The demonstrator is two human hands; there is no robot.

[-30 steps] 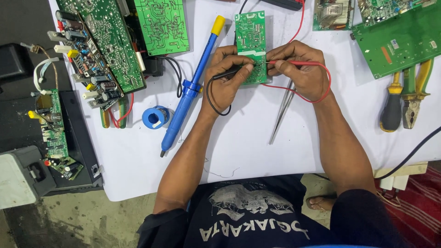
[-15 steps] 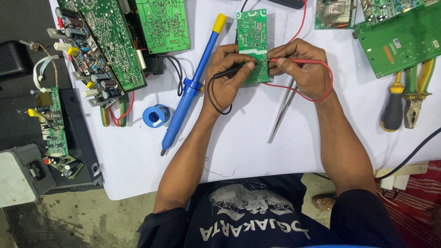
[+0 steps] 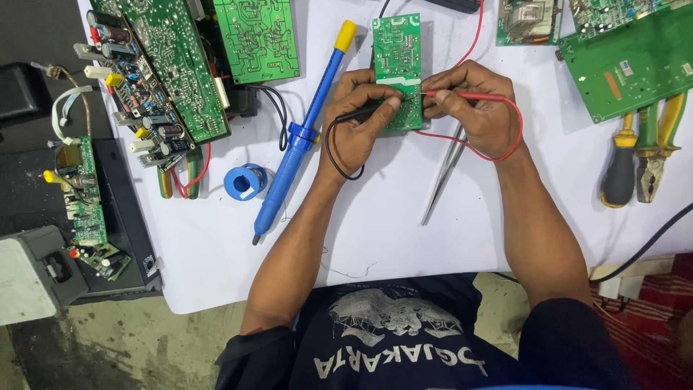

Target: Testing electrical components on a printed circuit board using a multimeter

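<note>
Head view: the lower end of the small green circuit board (image 3: 398,65) is lying hidden under both hands, and the exact points where the probe tips are meeting it are too small to make out. The tweezers (image 3: 443,173) are passing partly under the right hand, so their upper end is not showing. Several larger boards are running off the top and right edges of the frame. The left hand (image 3: 359,123) is closing narrowly around the black probe (image 3: 359,113), with its fingertips pressing on the board's lower left part; the black lead is looping down beside the wrist. The right hand (image 3: 478,108) is pinching the red probe (image 3: 462,95), its tip pointing left onto the board, and the red lead (image 3: 514,137) is curling around the back of that hand. The board is lying on the white surface (image 3: 404,231), just right of the blue soldering iron (image 3: 303,133). A blue solder spool (image 3: 244,181) is sitting near the iron. Pliers and a screwdriver (image 3: 642,155) are lying well apart at the right.
</note>
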